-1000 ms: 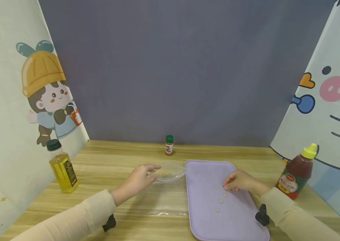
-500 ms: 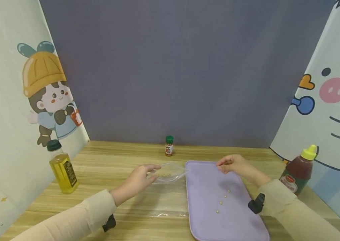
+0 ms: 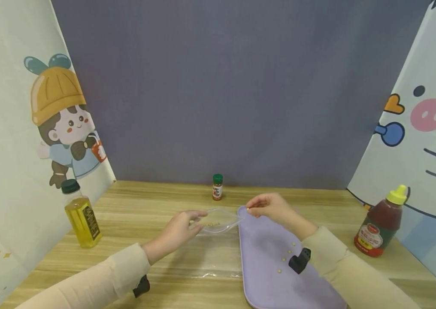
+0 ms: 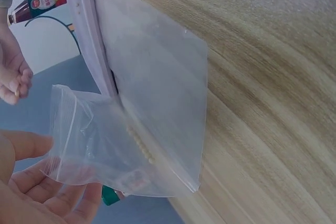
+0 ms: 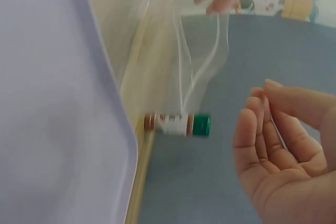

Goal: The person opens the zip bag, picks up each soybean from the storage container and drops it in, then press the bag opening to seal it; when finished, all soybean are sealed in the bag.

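Observation:
My left hand [image 3: 179, 229] pinches the edge of a small clear zip bag [image 3: 218, 219] and holds it just above the wooden table, its mouth towards the tray. Several pale beans lie in the bag [image 4: 115, 140]. My right hand [image 3: 270, 208] hovers over the far left corner of the lilac tray [image 3: 264, 240], close to the bag's mouth. Its thumb and forefinger pinch one small bean, which shows at the fingertips of the right hand [image 4: 13, 72] in the left wrist view. Three beans [image 3: 289, 251] lie loose on the tray.
A second clear bag [image 3: 210, 257] lies flat on the table beside the tray. A small green-capped spice jar [image 3: 217, 186] stands at the back. An oil bottle [image 3: 80, 216] stands at the left and a yellow-capped sauce bottle [image 3: 380, 225] at the right.
My right hand has lifted off the tray's middle and travelled back and left to the bag's mouth, leaving three beans on the tray. The left hand and bag stayed put.

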### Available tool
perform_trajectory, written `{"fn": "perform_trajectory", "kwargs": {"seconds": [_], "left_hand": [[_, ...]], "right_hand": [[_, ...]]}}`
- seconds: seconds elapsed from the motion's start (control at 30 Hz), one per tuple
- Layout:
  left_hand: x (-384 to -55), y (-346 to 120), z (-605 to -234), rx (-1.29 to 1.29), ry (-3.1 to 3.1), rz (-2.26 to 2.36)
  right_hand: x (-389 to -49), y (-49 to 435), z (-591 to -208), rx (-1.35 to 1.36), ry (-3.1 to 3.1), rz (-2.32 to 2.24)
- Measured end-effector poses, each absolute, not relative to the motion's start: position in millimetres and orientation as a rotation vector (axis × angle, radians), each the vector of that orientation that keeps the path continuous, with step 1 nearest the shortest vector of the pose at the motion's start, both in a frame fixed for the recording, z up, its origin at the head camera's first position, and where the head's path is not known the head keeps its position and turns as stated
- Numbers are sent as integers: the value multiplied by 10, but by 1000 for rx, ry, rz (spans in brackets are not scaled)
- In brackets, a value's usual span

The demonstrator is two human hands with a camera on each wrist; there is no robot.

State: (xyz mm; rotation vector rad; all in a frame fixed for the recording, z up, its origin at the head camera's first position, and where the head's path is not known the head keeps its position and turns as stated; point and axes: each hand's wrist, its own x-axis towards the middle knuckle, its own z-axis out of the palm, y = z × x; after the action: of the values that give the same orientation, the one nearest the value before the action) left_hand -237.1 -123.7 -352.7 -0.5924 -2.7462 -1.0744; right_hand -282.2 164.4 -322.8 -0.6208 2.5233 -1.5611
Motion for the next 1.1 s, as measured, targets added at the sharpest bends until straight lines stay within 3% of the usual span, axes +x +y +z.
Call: {"fn": "perform_trajectory", "kwargs": {"seconds": [0.47,1.1], "left_hand": [[-2366,-1211,-3499,-616,-2729,-1072],[-2385,-1303,-3545,-596,-2728,-1068]], "right_hand": [[-2811,1172,-3323,-686,2667,-1436],[-2753,2064,-3335,-495,2623,-1416]]}}
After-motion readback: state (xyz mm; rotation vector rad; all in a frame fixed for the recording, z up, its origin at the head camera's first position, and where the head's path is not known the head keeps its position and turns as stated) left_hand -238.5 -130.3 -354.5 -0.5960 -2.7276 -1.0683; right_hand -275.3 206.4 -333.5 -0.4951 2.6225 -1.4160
